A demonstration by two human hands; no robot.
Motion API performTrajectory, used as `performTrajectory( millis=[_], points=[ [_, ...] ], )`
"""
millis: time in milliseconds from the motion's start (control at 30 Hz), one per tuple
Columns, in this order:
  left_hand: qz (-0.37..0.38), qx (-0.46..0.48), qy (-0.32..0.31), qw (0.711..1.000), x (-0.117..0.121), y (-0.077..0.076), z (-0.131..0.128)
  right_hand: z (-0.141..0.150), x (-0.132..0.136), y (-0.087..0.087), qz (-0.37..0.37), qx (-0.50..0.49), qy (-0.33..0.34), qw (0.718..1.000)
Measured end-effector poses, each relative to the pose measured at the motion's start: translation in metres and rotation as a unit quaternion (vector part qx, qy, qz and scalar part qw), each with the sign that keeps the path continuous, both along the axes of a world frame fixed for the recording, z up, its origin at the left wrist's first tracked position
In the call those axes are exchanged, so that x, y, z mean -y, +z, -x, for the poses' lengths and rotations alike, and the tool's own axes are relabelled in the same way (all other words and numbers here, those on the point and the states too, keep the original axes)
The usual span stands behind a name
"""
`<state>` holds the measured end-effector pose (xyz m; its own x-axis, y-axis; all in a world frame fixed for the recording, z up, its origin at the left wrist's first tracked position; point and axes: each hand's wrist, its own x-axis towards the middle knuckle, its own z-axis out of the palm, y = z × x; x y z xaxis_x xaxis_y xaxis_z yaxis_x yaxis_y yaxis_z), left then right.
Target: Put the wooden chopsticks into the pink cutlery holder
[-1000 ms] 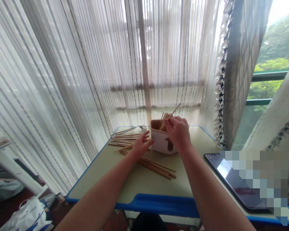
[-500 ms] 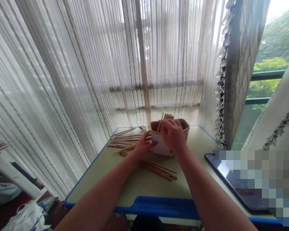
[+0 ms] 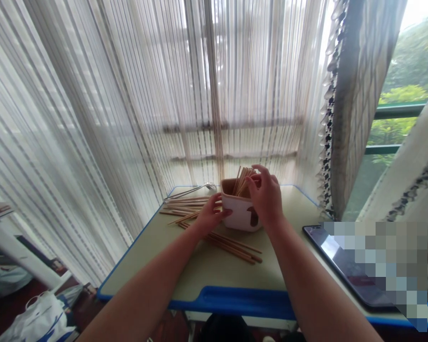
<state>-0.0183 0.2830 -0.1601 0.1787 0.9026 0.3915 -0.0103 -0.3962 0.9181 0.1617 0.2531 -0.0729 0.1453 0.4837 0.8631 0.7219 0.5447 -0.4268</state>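
Observation:
A white container (image 3: 237, 213) with a brown inside and a dark mark on its front stands at the back of the table. My left hand (image 3: 212, 213) grips its left side, thumb across the front wall. Inside, a bundle of wooden chopsticks (image 3: 242, 182) leans with the tops above the rim. At the container's right side is my right hand (image 3: 268, 197), its fingers apart and curved beside the bundle, thumb close to the sticks; whether it touches them is unclear. More chopsticks (image 3: 235, 248) lie loose on the table, in front and to the left.
Metal cutlery (image 3: 189, 191) lies at the back left of the table (image 3: 146, 266). A dark phone or tablet (image 3: 338, 256) rests at the right, partly pixelated. Along the front edge runs a blue trough (image 3: 246, 301). Striped curtains (image 3: 146, 95) hang behind.
My right hand has shifted right and its fingers have spread, exposing the chopsticks inside the container. My left hand stays on the container's left side.

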Motion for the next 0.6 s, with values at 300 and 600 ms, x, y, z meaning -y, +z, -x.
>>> performTrajectory(
  millis=[300,600],
  points=[
    [-0.006,-0.033,0.009,0.999,0.0014,0.0035,0.0017,0.0006,-0.0013,-0.0011,0.056,0.113,-0.076,0.989],
    [-0.007,-0.054,0.028,0.998,0.0033,0.0055,0.0013,0.0013,-0.0008,-0.0022,0.09,0.136,-0.108,0.981]
  ],
)
